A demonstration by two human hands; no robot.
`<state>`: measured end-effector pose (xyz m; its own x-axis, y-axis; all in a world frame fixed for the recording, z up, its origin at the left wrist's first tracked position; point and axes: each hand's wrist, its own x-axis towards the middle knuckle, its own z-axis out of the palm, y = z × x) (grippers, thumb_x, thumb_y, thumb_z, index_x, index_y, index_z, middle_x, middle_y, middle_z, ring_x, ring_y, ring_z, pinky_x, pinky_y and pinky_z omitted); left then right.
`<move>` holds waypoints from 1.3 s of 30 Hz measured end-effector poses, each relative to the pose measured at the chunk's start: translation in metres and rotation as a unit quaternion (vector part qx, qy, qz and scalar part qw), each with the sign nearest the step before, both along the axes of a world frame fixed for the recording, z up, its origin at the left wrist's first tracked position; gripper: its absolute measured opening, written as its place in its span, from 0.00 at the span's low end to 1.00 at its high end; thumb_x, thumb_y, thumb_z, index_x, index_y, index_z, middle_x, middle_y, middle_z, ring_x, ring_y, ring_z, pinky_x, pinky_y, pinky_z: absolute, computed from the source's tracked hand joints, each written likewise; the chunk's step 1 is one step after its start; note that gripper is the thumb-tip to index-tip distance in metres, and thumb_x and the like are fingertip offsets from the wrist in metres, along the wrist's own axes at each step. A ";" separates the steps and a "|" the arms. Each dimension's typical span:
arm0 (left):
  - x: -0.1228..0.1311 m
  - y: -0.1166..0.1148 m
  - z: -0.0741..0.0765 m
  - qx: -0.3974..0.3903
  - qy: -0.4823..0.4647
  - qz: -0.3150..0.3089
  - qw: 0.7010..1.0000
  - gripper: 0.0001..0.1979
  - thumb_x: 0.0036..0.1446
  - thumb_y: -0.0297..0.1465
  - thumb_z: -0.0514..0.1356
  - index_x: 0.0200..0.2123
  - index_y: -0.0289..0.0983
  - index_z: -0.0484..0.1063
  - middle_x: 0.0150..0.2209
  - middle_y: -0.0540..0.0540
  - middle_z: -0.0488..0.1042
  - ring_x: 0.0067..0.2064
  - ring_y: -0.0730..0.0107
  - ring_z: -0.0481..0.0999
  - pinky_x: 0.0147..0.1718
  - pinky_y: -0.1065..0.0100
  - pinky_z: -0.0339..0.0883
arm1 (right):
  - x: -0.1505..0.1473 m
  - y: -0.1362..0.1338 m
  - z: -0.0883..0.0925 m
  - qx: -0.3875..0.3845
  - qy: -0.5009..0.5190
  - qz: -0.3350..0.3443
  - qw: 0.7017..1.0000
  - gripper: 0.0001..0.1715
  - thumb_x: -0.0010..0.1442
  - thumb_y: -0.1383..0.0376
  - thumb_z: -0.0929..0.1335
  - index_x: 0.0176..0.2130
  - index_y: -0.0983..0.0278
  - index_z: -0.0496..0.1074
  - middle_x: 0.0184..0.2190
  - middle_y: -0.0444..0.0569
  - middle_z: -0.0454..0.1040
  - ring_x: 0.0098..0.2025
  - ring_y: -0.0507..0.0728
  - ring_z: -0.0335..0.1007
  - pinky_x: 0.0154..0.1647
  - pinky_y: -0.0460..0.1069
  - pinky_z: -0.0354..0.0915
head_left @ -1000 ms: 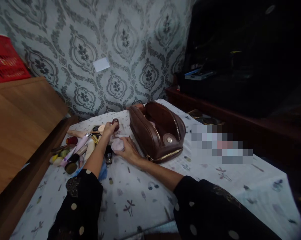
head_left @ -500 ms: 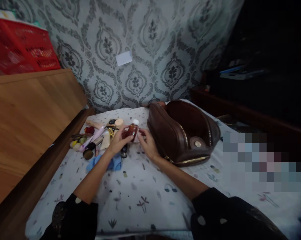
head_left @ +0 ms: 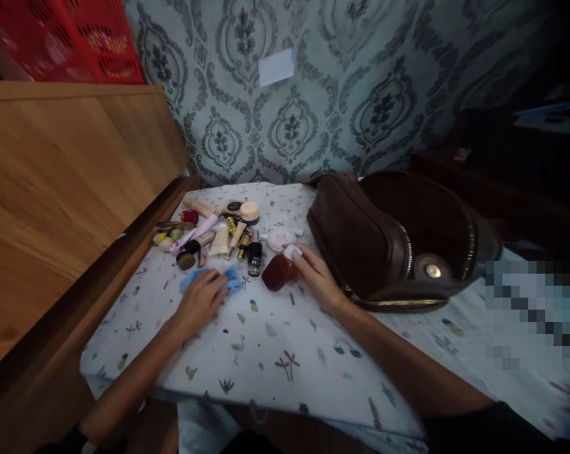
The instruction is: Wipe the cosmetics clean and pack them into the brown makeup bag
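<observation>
My right hand is closed round a small dark red bottle with a white cap, tilted just above the patterned cloth. My left hand lies on a blue cloth, fingers curled onto it. Behind them sits a cluster of cosmetics: a black bottle, a pale pink compact, a round beige jar, gold tubes and a pink tube. An open brown leather pouch lies right of my right hand.
A wooden panel slopes along the left edge of the table. A red crate stands on top of it. Patterned wallpaper with a white note is behind. Dark furniture fills the far right.
The red bottle has passed from between both hands to my right hand alone and come down. My left hand has dropped onto the blue cloth. The view has shifted left and closer.
</observation>
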<state>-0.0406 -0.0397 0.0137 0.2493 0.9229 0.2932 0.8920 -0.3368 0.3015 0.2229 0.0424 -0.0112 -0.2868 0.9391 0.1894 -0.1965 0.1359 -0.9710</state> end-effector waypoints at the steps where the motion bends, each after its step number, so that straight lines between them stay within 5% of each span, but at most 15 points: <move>1: 0.002 0.000 0.002 0.006 -0.030 0.002 1.000 0.11 0.66 0.32 0.53 0.38 0.40 0.76 0.37 0.45 0.73 0.40 0.61 0.74 0.43 0.61 0.69 | 0.000 0.001 -0.001 -0.004 0.008 -0.006 1.000 0.25 0.58 0.44 0.69 0.44 0.60 0.73 0.28 0.44 0.70 0.27 0.53 0.65 0.25 0.47 0.62; 7: 0.059 0.029 0.036 0.108 -0.187 -0.057 0.975 0.11 0.63 0.27 0.55 0.47 0.39 0.72 0.45 0.45 0.76 0.48 0.62 0.75 0.49 0.62 0.68 | -0.001 0.004 -0.004 0.011 0.003 -0.010 1.000 0.28 0.56 0.41 0.69 0.42 0.60 0.74 0.28 0.44 0.70 0.27 0.53 0.65 0.25 0.47 0.62; 12: 0.104 0.046 0.014 0.197 -0.133 -0.144 0.961 0.11 0.64 0.23 0.51 0.44 0.38 0.71 0.45 0.43 0.74 0.48 0.63 0.74 0.50 0.62 0.70 | 0.001 0.001 -0.001 0.024 0.020 -0.014 0.999 0.31 0.51 0.37 0.70 0.35 0.61 0.73 0.24 0.41 0.64 0.24 0.50 0.59 0.23 0.45 0.59; 17: 0.091 0.043 -0.019 0.257 -0.038 -0.162 0.952 0.12 0.65 0.22 0.51 0.46 0.39 0.70 0.47 0.43 0.74 0.48 0.64 0.75 0.49 0.63 0.72 | 0.000 0.006 -0.006 0.025 0.028 -0.046 0.998 0.36 0.54 0.34 0.66 0.42 0.61 0.73 0.27 0.43 0.69 0.25 0.52 0.62 0.21 0.45 0.58; 26: 0.058 0.031 -0.026 0.223 0.029 -0.152 0.963 0.09 0.66 0.28 0.53 0.44 0.39 0.72 0.45 0.43 0.75 0.46 0.63 0.77 0.47 0.64 0.73 | -0.001 0.006 -0.007 0.068 0.012 -0.086 0.994 0.24 0.57 0.46 0.70 0.42 0.62 0.75 0.32 0.44 0.70 0.32 0.52 0.62 0.32 0.47 0.61; 32: 0.061 0.036 -0.010 0.169 -0.019 -0.107 0.980 0.09 0.63 0.32 0.55 0.39 0.40 0.75 0.42 0.45 0.76 0.43 0.63 0.78 0.44 0.64 0.73 | -0.001 0.007 -0.006 0.069 0.017 -0.101 0.992 0.14 0.56 0.57 0.71 0.40 0.63 0.74 0.31 0.43 0.71 0.31 0.52 0.63 0.33 0.47 0.60; 36: 0.084 0.051 0.009 0.168 -0.087 -0.090 0.978 0.11 0.65 0.33 0.54 0.45 0.39 0.75 0.45 0.44 0.76 0.48 0.61 0.77 0.46 0.63 0.72 | 0.000 0.008 -0.006 0.089 0.022 -0.098 0.991 0.15 0.55 0.58 0.70 0.41 0.63 0.75 0.30 0.43 0.71 0.30 0.52 0.63 0.32 0.47 0.60; 39: 0.100 0.062 0.010 0.185 -0.102 -0.109 0.971 0.13 0.66 0.30 0.52 0.49 0.38 0.74 0.48 0.43 0.75 0.52 0.61 0.75 0.52 0.61 0.69 | 0.001 0.010 -0.007 0.097 0.023 -0.089 0.991 0.15 0.55 0.59 0.70 0.41 0.62 0.74 0.33 0.45 0.73 0.33 0.53 0.65 0.36 0.47 0.62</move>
<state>0.0594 0.0223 0.0239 0.3282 0.6776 0.6582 0.7218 -0.6293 0.2880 0.2242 0.0528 -0.0178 -0.1073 0.9183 0.3810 -0.1959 0.3562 -0.9137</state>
